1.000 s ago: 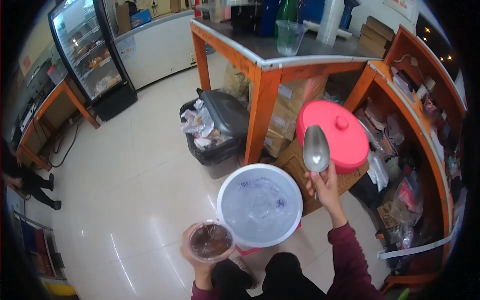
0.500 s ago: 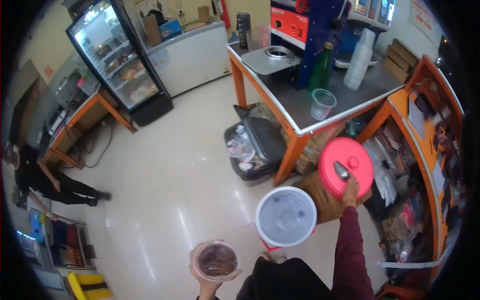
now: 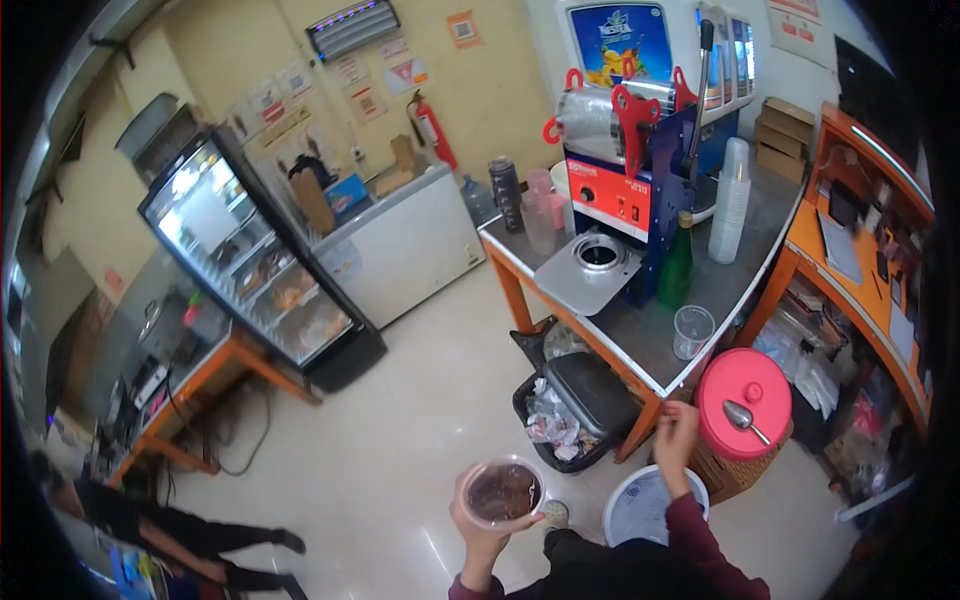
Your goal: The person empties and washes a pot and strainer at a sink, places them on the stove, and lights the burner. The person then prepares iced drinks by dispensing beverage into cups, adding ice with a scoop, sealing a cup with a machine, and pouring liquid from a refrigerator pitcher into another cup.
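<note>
My left hand [image 3: 470,522] is wrapped around a clear plastic cup [image 3: 505,493] of brown iced drink, held upright at the bottom middle of the view. My right hand [image 3: 677,437], with nothing in it and its fingers loosely bent and apart, hangs above a white bucket [image 3: 622,515]. Just right of that hand, a metal scoop [image 3: 745,421] lies on the pink round lid [image 3: 765,375] of a container. On the table corner above stands an empty plastic cup [image 3: 692,333].
A cup sealing machine [image 3: 612,195] stands on the table [image 3: 650,355], with a green bottle [image 3: 677,265] and stacked cups [image 3: 731,205] beside it. Below is an open trash bin [image 3: 560,425]. Another person [image 3: 160,530] is at lower left, near a glass-door fridge [image 3: 250,260].
My right hand has let go of the scoop, leaving it on the pink lid, and moved left. My view has tilted up toward the sealing machine. The left hand still holds its cup.
</note>
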Demonstrator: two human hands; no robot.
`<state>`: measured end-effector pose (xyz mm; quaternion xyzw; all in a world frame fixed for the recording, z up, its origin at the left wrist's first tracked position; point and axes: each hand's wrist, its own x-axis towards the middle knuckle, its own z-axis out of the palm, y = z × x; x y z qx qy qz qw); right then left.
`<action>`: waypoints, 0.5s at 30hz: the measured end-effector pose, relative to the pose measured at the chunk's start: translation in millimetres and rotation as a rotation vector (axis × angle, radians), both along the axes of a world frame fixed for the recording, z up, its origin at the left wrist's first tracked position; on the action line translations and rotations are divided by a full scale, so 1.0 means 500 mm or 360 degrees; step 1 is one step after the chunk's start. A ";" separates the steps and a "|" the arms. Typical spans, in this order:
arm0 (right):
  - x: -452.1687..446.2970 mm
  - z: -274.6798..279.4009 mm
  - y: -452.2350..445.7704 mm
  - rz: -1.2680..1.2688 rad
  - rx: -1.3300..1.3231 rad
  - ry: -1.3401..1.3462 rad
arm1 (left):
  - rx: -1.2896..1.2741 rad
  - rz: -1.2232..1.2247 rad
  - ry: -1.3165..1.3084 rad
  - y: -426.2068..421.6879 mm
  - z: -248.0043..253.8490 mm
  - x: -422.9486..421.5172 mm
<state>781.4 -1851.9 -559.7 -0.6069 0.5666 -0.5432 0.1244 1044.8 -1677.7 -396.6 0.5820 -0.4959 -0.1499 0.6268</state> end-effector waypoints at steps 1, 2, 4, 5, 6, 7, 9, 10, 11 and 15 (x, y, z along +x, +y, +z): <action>0.059 -0.029 -0.024 0.0063 -0.0086 0.0018 | -0.0015 -0.0124 0.0021 -0.034 0.016 0.028; 0.123 -0.026 -0.044 0.0236 0.0085 -0.0201 | -0.0033 -0.0248 0.0053 -0.081 0.043 0.054; 0.237 0.007 -0.112 0.0482 0.0460 -0.0564 | -0.0078 -0.0431 0.0205 -0.177 0.093 0.087; 0.284 0.036 -0.146 0.0669 0.0584 -0.0797 | -0.0086 -0.0484 0.0313 -0.220 0.116 0.100; 0.327 0.062 -0.173 0.0736 0.0831 -0.1227 | 0.0016 -0.0569 0.0376 -0.262 0.139 0.111; 0.365 0.123 -0.193 0.0736 0.0983 -0.1670 | -0.0061 -0.0588 0.0239 -0.319 0.131 0.131; 0.416 0.143 -0.247 0.0779 0.0891 -0.2045 | -0.0151 -0.0779 0.0237 -0.419 0.170 0.145; 0.436 0.133 -0.274 0.0765 0.0815 -0.2142 | -0.0162 -0.0861 0.0246 -0.473 0.176 0.151; 0.453 0.118 -0.293 0.0747 0.0733 -0.2243 | -0.0167 -0.0947 0.0252 -0.528 0.173 0.157; 0.487 0.123 -0.314 0.0537 0.0559 -0.2315 | -0.0161 -0.1249 0.0198 -0.733 0.166 0.152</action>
